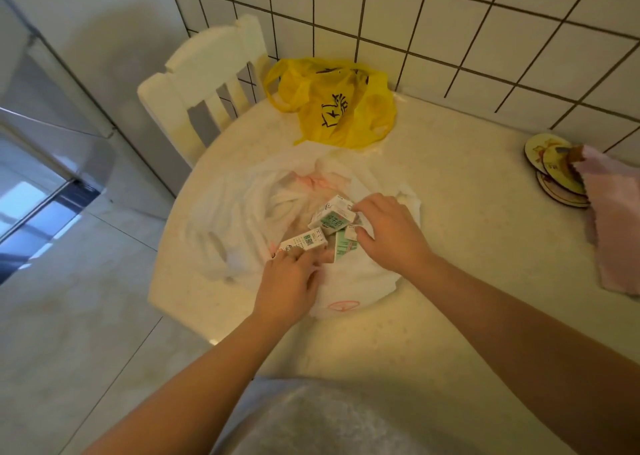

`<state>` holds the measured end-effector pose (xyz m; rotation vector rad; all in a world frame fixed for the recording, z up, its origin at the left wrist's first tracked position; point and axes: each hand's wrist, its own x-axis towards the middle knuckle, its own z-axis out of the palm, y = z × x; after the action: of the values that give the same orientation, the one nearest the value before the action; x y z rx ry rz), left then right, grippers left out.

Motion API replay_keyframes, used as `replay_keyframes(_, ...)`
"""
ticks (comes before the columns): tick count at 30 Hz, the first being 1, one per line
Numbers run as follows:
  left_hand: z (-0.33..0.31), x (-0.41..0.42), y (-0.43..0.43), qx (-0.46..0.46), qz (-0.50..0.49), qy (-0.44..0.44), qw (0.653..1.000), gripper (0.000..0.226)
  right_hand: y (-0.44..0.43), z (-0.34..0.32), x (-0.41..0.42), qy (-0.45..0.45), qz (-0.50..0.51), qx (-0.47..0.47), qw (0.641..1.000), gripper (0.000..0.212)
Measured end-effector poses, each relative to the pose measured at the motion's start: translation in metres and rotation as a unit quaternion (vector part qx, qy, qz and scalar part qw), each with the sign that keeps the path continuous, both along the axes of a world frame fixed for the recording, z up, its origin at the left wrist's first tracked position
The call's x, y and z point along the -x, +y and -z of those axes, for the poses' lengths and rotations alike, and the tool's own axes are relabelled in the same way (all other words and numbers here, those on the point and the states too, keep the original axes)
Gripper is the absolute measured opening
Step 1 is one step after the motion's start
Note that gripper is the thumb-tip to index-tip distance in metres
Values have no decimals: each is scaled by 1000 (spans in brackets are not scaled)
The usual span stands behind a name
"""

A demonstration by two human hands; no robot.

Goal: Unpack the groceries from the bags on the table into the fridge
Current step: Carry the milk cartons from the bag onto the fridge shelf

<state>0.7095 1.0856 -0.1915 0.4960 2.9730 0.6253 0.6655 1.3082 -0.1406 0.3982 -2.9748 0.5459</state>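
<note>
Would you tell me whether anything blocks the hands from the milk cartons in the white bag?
Nothing visible does. The white bag lies open, and the left hand and right hand touch the milk cartons inside it.

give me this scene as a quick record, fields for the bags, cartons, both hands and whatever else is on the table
near bag: open white plastic bag, on round cream table
contents: three small green-and-white cartons visible
far bag: yellow plastic bag, by tiled wall
left hand: touches leftmost carton, grip unclear
right hand: grips upper carton
right side: round coasters, pink cloth
</note>
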Motion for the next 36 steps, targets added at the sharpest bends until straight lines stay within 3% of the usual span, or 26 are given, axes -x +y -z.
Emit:
replay_keyframes(2,2,15,0,4,-20,-11,1000,30,-14,0,19,-11,-7,-31,999,46)
replay_keyframes(5,4,33,-3,39,-53,-75,995,44,-26,4,43,-87,-1,-112,990,61)
replay_keyframes(9,12,45,-16,90,-73,-113,987,45,-34,10,61,-150,-22,-188,970,62)
replay_keyframes(15,29,45,-40,119,-137,-158,971,37,-36,16,70,-130,-6,-183,974,44)
replay_keyframes(19,30,46,-52,52,-148,-155,976,30,-35,11,69,-116,23,-139,983,41)
replay_keyframes(23,23,46,-54,-53,-169,-159,971,28,-30,-1,63,-94,69,-48,992,43)
replay_keyframes(26,11,47,-48,-157,-168,-143,963,26,-22,-19,52,-114,116,129,978,39)
replay_keyframes(30,-13,46,-42,-292,-202,-134,925,20,-20,-48,22,-88,183,344,917,36)
replay_keyframes(36,-52,28,-59,-462,-268,-170,828,24,-36,-85,-26,-60,237,535,809,38)
